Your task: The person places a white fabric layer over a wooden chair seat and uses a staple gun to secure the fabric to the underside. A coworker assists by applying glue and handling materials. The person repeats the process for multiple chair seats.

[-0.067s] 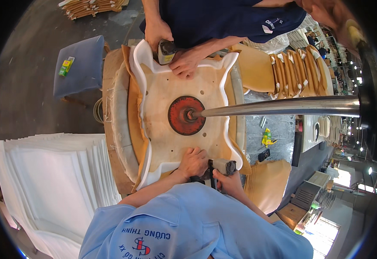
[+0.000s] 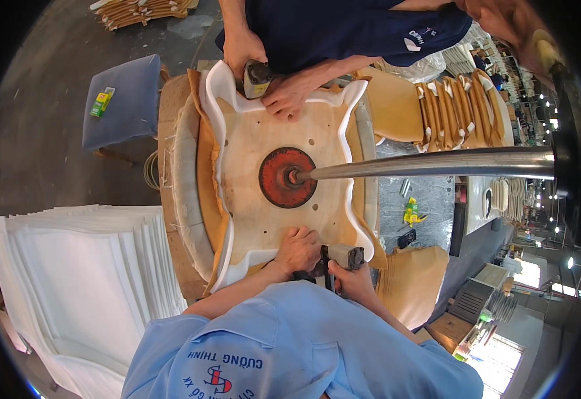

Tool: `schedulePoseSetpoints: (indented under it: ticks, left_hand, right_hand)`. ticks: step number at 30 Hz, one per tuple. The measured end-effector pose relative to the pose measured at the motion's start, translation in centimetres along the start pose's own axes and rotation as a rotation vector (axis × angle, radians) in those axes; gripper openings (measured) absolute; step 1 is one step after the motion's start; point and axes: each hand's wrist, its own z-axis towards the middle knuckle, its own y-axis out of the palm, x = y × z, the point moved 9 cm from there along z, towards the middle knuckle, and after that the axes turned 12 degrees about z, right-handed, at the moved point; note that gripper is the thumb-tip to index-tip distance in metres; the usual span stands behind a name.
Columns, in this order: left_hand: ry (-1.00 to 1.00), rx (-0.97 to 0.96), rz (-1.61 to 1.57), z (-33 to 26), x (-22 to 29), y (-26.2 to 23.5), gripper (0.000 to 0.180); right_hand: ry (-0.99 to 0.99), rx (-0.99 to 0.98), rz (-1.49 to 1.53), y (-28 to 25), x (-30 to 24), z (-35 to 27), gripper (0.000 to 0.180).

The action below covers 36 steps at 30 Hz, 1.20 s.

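A wooden seat panel (image 2: 244, 166) lies with white foam padding (image 2: 215, 100) and a tan cover (image 2: 209, 193) around its edges. My left hand (image 2: 297, 251) rests on the panel's near edge, fingers curled in over the cover's edge, part of which the hand hides. Just right of it, my right hand (image 2: 353, 279) grips a staple gun (image 2: 345, 256) at the same edge. Across from me, a co-worker's hand (image 2: 244, 50) holds another staple gun (image 2: 257, 80). The co-worker's other hand (image 2: 286, 100) presses on the far edge.
A red disc (image 2: 274, 189) on a metal rod (image 2: 437, 163) bears on the panel's middle; the rod runs right. White foam sheets (image 2: 71, 266) are piled at left, near a blue padded seat (image 2: 121, 103). Tan covers (image 2: 413, 282) and folded tan pieces (image 2: 460, 113) lie at right.
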Motion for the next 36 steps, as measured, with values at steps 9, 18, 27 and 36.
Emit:
schedulePoseSetpoints:
  ticks: [9, 18, 27, 36]
  left_hand:
    - [0.012, -0.047, 0.014, 0.3, 0.3, 0.0, 0.016]
    - [-0.061, -0.275, 0.135, -1.3, -0.1, -1.9, 0.018]
    - [0.153, -0.849, 0.275, -4.6, -4.7, -6.2, 0.028]
    - [0.151, -0.529, 0.049, -3.8, -5.9, -7.4, 0.022]
  right_hand:
    - [0.023, 0.076, 0.008, 0.3, -0.5, -0.3, 0.028]
    - [0.062, 0.117, 0.000, 0.6, 0.5, 0.2, 0.025]
    - [0.034, 0.171, -0.059, 0.5, -1.1, -0.4, 0.042]
    - [0.000, 0.203, -0.034, 0.1, -1.2, -1.4, 0.043]
